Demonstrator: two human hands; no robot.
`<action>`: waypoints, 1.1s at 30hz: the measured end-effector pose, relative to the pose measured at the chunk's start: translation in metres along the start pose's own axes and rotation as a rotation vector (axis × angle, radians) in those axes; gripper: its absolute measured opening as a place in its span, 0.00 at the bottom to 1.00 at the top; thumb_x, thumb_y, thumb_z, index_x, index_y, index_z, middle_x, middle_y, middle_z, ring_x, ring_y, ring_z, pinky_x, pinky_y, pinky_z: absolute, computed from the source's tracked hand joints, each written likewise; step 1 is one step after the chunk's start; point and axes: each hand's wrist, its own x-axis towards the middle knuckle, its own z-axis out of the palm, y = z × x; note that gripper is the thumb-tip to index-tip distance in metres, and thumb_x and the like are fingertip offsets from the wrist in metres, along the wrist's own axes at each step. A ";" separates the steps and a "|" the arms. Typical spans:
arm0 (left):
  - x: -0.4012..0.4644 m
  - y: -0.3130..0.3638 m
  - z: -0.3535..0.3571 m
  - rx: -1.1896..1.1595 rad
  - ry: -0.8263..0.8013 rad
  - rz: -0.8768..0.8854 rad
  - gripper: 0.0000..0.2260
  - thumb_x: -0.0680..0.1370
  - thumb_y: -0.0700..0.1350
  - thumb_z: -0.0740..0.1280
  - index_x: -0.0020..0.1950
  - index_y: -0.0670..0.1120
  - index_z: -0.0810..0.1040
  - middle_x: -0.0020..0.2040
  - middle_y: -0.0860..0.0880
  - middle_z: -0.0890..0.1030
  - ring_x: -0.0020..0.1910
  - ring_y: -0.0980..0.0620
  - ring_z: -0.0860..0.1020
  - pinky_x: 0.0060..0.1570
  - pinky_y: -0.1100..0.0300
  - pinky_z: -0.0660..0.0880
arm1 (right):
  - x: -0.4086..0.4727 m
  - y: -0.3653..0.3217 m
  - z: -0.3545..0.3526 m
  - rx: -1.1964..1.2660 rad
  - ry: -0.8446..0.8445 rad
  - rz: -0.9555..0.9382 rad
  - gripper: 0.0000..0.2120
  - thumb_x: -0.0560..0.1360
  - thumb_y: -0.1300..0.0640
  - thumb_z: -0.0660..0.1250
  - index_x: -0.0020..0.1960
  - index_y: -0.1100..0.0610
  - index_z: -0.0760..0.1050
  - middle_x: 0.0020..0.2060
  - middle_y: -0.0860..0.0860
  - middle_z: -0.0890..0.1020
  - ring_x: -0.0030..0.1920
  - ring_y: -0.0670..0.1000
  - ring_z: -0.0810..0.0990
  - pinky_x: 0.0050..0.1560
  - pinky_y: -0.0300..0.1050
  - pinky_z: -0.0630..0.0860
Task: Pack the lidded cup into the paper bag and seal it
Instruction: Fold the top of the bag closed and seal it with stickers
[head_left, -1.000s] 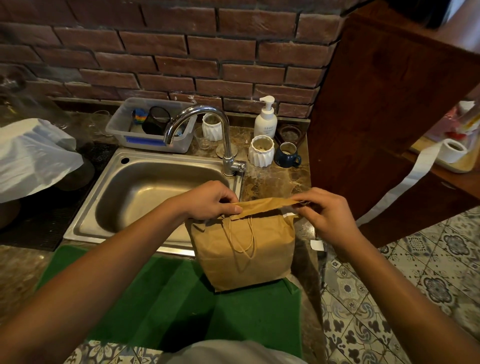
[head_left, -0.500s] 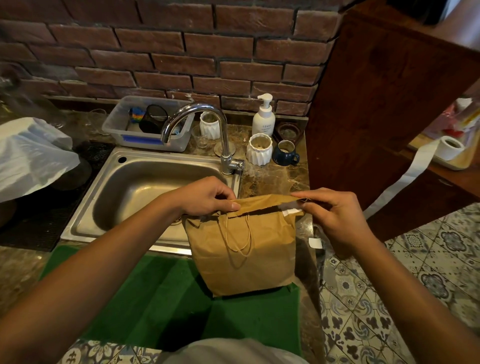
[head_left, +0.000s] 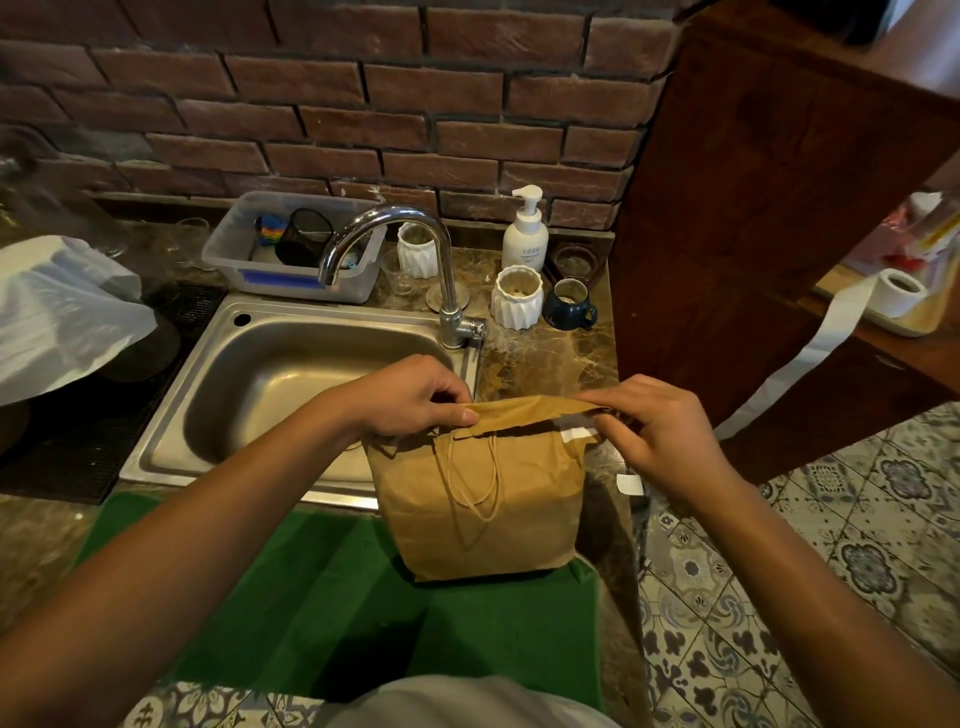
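I am pinching the folded-over top of the paper bag (head_left: 480, 499) with my left hand (head_left: 410, 400) and right hand (head_left: 657, 431); the bag is standing on the green mat (head_left: 332, 603) just in front of the sink (head_left: 291, 374). The lidded cup is hidden, presumably already inside, so sealing the flap is what I am judging remains.

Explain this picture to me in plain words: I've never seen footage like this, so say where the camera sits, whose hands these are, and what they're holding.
There is no machine here. A camera worn on a person's head looks down at their own bare hands. The left hand and right hand pinch the folded-over top of a brown paper bag, which stands on a green mat in front of a steel sink. A white sticker shows under the fold by the right hand. Behind the tap stand a soap bottle and mugs. The cup is not visible.
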 end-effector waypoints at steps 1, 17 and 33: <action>0.000 0.000 0.000 -0.003 0.000 0.006 0.07 0.81 0.50 0.69 0.45 0.51 0.85 0.39 0.50 0.83 0.40 0.50 0.80 0.46 0.43 0.77 | 0.000 0.001 0.001 -0.016 0.034 -0.013 0.15 0.76 0.56 0.69 0.62 0.51 0.83 0.46 0.38 0.81 0.44 0.43 0.79 0.45 0.37 0.76; 0.000 0.008 -0.002 0.252 0.001 0.098 0.05 0.81 0.50 0.68 0.45 0.56 0.81 0.37 0.60 0.77 0.38 0.61 0.76 0.40 0.60 0.69 | 0.025 -0.010 -0.007 0.395 -0.547 0.336 0.23 0.78 0.38 0.62 0.68 0.48 0.79 0.61 0.41 0.82 0.58 0.37 0.80 0.59 0.38 0.76; -0.003 -0.008 0.002 0.204 0.035 0.063 0.08 0.81 0.51 0.69 0.49 0.50 0.85 0.37 0.60 0.79 0.38 0.63 0.77 0.39 0.63 0.69 | 0.024 0.007 0.008 0.141 -0.502 0.097 0.18 0.81 0.37 0.61 0.51 0.47 0.84 0.34 0.47 0.84 0.34 0.44 0.82 0.36 0.45 0.78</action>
